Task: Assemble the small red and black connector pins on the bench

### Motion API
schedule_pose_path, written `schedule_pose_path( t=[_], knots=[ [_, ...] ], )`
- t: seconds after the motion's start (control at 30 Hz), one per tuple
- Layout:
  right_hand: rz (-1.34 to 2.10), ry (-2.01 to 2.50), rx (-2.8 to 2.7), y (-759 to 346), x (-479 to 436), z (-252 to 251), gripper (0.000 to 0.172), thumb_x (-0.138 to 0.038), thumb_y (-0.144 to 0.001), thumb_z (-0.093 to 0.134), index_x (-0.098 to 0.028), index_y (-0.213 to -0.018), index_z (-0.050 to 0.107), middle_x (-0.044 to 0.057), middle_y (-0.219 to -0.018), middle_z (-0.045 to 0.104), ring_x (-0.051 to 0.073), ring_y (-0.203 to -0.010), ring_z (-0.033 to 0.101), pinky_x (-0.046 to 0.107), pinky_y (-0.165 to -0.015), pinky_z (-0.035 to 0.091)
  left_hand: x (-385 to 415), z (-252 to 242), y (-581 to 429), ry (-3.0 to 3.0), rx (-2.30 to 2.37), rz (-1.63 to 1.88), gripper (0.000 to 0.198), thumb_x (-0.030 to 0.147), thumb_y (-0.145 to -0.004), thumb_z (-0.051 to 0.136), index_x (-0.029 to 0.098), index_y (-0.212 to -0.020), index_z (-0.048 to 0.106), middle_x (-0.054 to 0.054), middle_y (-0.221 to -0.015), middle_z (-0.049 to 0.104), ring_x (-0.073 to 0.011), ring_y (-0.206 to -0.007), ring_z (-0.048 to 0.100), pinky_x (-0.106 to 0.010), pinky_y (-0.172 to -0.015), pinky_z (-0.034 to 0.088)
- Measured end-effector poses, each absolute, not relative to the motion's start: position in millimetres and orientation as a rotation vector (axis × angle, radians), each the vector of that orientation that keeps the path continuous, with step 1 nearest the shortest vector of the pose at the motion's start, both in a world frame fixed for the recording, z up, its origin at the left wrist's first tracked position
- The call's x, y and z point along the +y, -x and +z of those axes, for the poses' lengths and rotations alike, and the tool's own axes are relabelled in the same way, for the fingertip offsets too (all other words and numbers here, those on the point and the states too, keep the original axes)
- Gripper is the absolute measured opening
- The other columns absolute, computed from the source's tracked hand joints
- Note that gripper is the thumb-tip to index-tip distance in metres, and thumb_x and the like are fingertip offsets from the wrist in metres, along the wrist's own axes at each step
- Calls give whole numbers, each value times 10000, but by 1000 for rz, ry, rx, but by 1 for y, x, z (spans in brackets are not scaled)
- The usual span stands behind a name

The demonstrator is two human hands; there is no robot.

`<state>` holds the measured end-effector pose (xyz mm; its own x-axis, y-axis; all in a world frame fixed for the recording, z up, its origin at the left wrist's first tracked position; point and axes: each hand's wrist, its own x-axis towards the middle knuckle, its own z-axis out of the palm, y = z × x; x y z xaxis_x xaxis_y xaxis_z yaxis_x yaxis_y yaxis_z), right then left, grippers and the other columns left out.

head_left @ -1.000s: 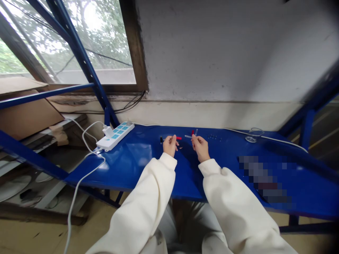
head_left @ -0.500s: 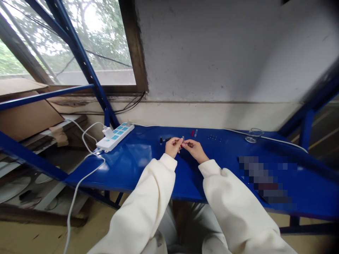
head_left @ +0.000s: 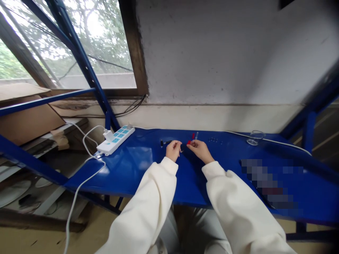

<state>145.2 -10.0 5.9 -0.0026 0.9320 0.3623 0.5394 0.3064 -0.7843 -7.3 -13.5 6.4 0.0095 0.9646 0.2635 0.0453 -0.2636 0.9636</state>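
Above the blue table (head_left: pixel 143 180), my left hand (head_left: pixel 173 149) is closed in a pinch; a small shiny bit shows at its fingertips, too small to name. My right hand (head_left: pixel 200 151), a short gap to the right, pinches a small red piece (head_left: pixel 189 142) between thumb and fingers. Just left of my left hand lie a short black cylinder (head_left: pixel 161 143) and a dark slim piece (head_left: pixel 167 142). Behind my right hand are a red stick-like piece (head_left: pixel 193 135) and a clear tube (head_left: pixel 196 135). Several tiny parts (head_left: pixel 213 139) are scattered to the right of these.
A white power strip (head_left: pixel 116 140) with a plug and cable lies at the table's left. A clear round dish (head_left: pixel 255 138) sits at the back right, by a white cable (head_left: pixel 286 144). A blurred-out dark object (head_left: pixel 267 183) lies at right. Blue frame posts (head_left: pixel 92 77) rise at both sides.
My hands were together at the fingertips and are now apart. My right hand has moved slightly right, with the red piece in its fingers.
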Motion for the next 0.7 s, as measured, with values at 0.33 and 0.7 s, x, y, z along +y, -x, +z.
schedule_pose_path(
  t=[0.33, 0.7],
  knots=[
    [254, 1827, -1637, -173, 28, 1, 134, -305, -707, 546, -185, -713, 607, 37, -717, 650, 152, -668, 583, 216, -537, 345, -30, 13, 1, -2117, 1378, 1219, 302, 345, -825, 400, 166, -656, 575, 14, -517, 522, -83, -473, 457, -204, -518, 336],
    [257, 1941, -1694, -168, 41, -4, 148, -313, -736, 540, -186, -774, 608, 45, -785, 658, 172, -752, 599, 230, -565, 364, -36, 17, -2, -2209, 1394, 1135, 299, 333, -836, 383, 179, -645, 554, 14, -534, 512, -89, -473, 436, -209, -512, 309]
  ],
)
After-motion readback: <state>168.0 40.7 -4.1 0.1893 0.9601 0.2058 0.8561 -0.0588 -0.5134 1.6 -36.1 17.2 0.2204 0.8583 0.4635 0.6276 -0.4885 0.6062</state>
